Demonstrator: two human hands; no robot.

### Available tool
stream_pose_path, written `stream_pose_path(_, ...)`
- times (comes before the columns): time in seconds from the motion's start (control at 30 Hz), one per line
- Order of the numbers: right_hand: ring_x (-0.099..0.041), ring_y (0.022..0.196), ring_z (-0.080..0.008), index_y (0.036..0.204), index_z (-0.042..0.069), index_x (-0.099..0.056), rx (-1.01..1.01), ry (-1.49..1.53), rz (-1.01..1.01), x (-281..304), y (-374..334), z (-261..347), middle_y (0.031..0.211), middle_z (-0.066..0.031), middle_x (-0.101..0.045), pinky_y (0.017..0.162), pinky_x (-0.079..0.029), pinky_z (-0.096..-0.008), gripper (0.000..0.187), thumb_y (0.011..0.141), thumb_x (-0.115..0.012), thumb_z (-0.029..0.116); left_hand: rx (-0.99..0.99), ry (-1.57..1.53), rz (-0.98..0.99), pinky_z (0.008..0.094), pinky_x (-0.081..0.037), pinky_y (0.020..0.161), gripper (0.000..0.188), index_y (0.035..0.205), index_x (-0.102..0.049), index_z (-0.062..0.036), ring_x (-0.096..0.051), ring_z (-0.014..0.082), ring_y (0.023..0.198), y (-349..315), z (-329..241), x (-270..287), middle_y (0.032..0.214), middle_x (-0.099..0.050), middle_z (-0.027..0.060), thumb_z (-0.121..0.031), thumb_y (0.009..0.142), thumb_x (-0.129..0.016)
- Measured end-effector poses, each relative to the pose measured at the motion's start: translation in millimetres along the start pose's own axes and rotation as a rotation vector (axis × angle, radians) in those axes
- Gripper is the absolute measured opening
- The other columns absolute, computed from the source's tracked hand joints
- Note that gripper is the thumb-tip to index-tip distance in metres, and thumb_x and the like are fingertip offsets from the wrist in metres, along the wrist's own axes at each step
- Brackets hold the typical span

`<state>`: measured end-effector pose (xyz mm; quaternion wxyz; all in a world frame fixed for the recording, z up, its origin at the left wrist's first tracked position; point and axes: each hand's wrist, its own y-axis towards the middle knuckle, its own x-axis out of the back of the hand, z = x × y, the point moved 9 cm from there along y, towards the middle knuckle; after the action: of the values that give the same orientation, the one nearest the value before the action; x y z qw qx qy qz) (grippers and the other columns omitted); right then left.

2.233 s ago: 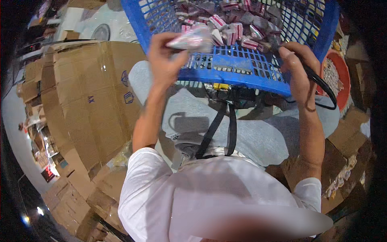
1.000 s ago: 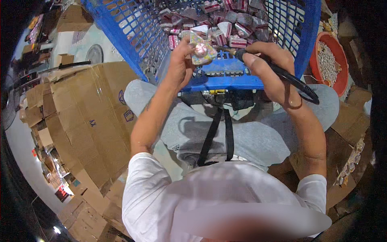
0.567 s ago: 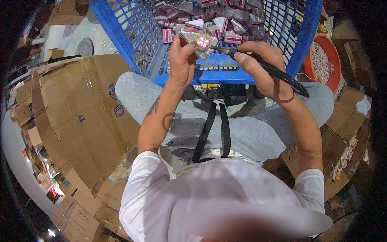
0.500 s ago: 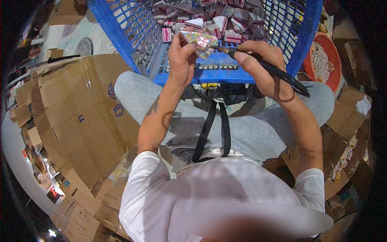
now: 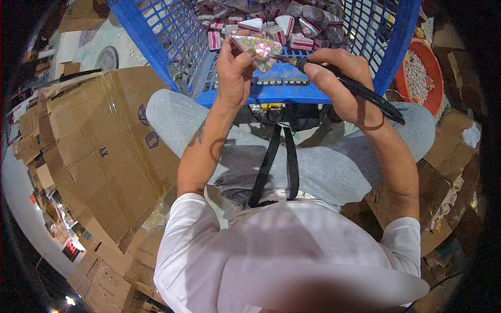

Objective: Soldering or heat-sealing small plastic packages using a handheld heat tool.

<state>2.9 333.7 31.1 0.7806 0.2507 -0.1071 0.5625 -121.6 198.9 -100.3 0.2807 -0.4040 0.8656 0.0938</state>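
My left hand [image 5: 233, 72] grips a small triangular packet [image 5: 259, 49] with a speckled, many-coloured wrapper, held over the near rim of a blue plastic crate [image 5: 282, 88]. My right hand [image 5: 339, 83] holds a black pen-shaped tool [image 5: 355, 89] with a cord trailing off its rear end. The tool's tip touches the right side of the packet. Inside the crate lie several pink-and-white wrapped wedge packets [image 5: 292, 26]. My grey-trousered legs [image 5: 313, 167] sit just under the crate.
A stack of flattened brown cardboard boxes [image 5: 99, 146] fills the left side. An orange-red round basin [image 5: 424, 78] of small pale pieces stands at the right, beside more cartons [image 5: 449, 172]. Black straps [image 5: 271, 167] hang from a dark device under the crate.
My left hand lifted a packet out of the crate and turned it toward me. My right hand brought the tool in from the right until its tip met the packet.
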Motion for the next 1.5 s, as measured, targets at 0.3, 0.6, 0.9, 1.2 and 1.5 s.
stream_pose_path(0.3,-0.068,0.068,-0.0308,0.091,-0.001,-0.067,0.085,-0.071,0.001,-2,0,6,0.077,-0.0174,-0.066,0.061,-0.052,-0.0372,0.023,0.083,-0.069,0.021,-0.037,0.050,-0.022,0.0370,-0.052,0.093,0.044,0.128,-0.043,0.0008,-0.063,0.0246,0.105,0,-2,1,0.119,-0.060,0.0171,-0.005,0.086,-0.056)
stream_pose_path(0.6,-0.067,0.067,-0.0324,0.089,-0.001,-0.067,0.004,-0.044,-0.008,-2,-1,1,0.076,-0.0175,-0.066,0.060,-0.051,-0.0381,0.024,0.083,-0.069,0.022,-0.040,0.030,-0.018,0.0337,-0.055,0.088,0.045,0.126,-0.044,0.0014,-0.064,0.0225,0.102,0,-1,1,0.114,-0.061,0.0159,-0.002,0.084,-0.060)
stream_pose_path(0.9,-0.067,0.067,-0.0323,0.088,-0.001,-0.068,-0.004,-0.074,0.003,-2,1,3,0.076,-0.0181,-0.066,0.061,-0.051,-0.0375,0.023,0.083,-0.068,0.022,-0.031,0.032,0.000,0.0356,-0.054,0.090,0.046,0.126,-0.045,0.0016,-0.063,0.0235,0.104,0,1,1,0.117,-0.060,0.0163,-0.002,0.084,-0.060)
stream_pose_path(1.2,-0.067,0.067,-0.0296,0.090,-0.001,-0.068,0.008,-0.021,-0.042,8,-3,6,0.076,-0.0176,-0.066,0.061,-0.051,-0.0352,0.024,0.083,-0.069,0.022,-0.040,0.042,0.035,0.0377,-0.052,0.094,0.046,0.128,-0.045,0.0004,-0.063,0.0253,0.108,0,-3,-6,0.119,-0.060,0.0164,-0.008,0.085,-0.059)
stream_pose_path(1.5,-0.067,0.067,-0.0305,0.089,0.000,-0.067,0.013,-0.032,-0.010,0,-2,3,0.076,-0.0165,-0.066,0.061,-0.051,-0.0369,0.024,0.083,-0.069,0.023,-0.048,0.037,0.012,0.0351,-0.054,0.091,0.048,0.127,-0.045,0.0014,-0.064,0.0227,0.104,0,0,-2,0.116,-0.060,0.0153,-0.004,0.083,-0.060)
